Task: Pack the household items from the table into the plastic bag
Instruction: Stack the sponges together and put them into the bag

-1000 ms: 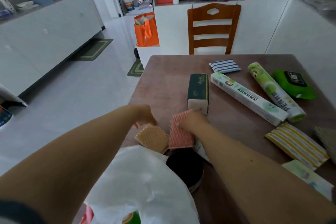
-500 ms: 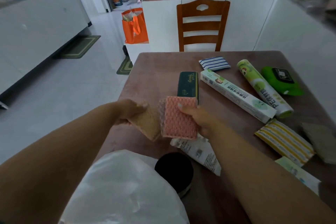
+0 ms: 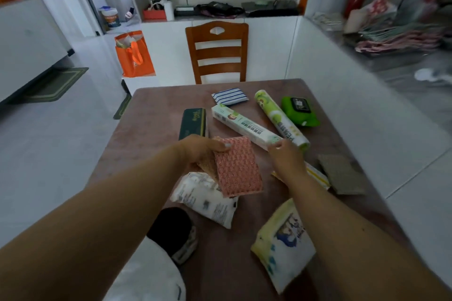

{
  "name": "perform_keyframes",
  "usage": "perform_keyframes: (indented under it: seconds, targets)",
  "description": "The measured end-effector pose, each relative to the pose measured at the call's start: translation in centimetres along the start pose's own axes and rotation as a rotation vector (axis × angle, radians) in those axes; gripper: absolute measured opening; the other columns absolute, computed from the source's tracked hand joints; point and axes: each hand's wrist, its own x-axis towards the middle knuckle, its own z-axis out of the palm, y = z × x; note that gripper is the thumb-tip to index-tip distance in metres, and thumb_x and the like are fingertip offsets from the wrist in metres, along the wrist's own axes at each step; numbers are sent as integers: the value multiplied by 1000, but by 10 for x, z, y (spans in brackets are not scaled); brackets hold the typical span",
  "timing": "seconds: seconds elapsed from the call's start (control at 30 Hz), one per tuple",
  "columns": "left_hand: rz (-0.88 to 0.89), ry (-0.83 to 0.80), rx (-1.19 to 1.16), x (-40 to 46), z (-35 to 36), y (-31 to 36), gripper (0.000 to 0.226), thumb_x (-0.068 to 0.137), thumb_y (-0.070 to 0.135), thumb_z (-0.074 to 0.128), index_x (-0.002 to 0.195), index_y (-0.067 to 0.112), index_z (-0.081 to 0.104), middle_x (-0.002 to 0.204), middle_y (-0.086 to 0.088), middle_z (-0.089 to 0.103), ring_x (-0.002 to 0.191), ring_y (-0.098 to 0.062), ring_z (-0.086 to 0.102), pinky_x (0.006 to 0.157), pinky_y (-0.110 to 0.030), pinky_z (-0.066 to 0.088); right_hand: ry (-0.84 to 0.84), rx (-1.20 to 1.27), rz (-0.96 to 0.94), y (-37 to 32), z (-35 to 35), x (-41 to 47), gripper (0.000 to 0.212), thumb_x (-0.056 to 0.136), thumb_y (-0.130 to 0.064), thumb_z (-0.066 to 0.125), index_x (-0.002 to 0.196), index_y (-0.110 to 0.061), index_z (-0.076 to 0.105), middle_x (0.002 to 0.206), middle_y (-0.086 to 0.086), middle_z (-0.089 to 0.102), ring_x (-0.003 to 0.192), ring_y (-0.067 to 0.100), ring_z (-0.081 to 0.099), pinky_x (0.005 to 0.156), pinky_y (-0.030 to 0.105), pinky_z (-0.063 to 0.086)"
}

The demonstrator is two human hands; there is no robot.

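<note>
From the head view, the left hand (image 3: 200, 149) grips the pink sponge (image 3: 238, 166) with a tan one beneath, above the table's (image 3: 156, 115) middle. The right hand (image 3: 286, 157), fingers loosely spread, touches the long white box (image 3: 244, 127). The white plastic bag (image 3: 146, 273) sits at the near edge.

Evenly, softly lit by daylight — brightest towards the doorway at upper left. Only faint shadows on the table (image 3: 156, 115). No harsh glare. Smeared by motion blur at the right edge — shelf clutter (image 3: 396, 29) streaked. Bowed by wide-angle distortion at the borders.
</note>
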Motion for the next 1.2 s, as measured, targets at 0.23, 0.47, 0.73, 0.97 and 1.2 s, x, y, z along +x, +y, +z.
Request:
perform_keyframes:
  seconds: [0.23, 0.47, 0.73, 0.97, 1.2]
  targets:
    - [-29, 88, -54, 9, 43, -15, 43, 76, 24, 78, 105, 2, 54, 95, -13, 66, 86, -30, 65, 78, -40, 56, -250, -529, 181, 68, -13, 26, 86, 75, -55, 65, 141, -9, 34, 153, 14, 30, 143, 32, 23, 113, 45, 25]
    - [-68, 178, -106, 15, 51, -36, 50, 78, 34, 76, 114, 4, 57, 101, -15, 67, 89, -31, 66, 80, -40, 57, -215, -326, 25, 47, -36, 33, 70, 73, -51, 69, 129, -12, 54, 122, 13, 62, 108, 31, 61, 89, 37, 51]
    - [-28, 80, -218, 12, 71, -32, 64, 73, 55, 72, 116, 8, 63, 108, -17, 71, 102, -35, 67, 93, -51, 52, -676, 739, 248, 25, -58, -6, 22, 90, -29, 61, 102, -11, 65, 88, 8, 73, 84, 26, 69, 88, 46, 53]
    - [30, 226, -578, 4, 120, -31, 111, 51, 70, 78, 140, 17, 39, 123, -12, 61, 105, -32, 64, 86, -49, 54, -546, 704, 309, 44, -31, -11, 64, 80, -48, 67, 129, -11, 49, 111, 10, 69, 96, 26, 69, 87, 41, 55]
    - [102, 187, -495, 6, 149, -44, 93, 67, 20, 86, 142, 25, 31, 110, -6, 65, 86, -25, 71, 64, -38, 60, -342, 495, 219, 47, -36, -3, 65, 88, -56, 40, 136, -12, 39, 125, 11, 61, 108, 30, 62, 95, 44, 49]
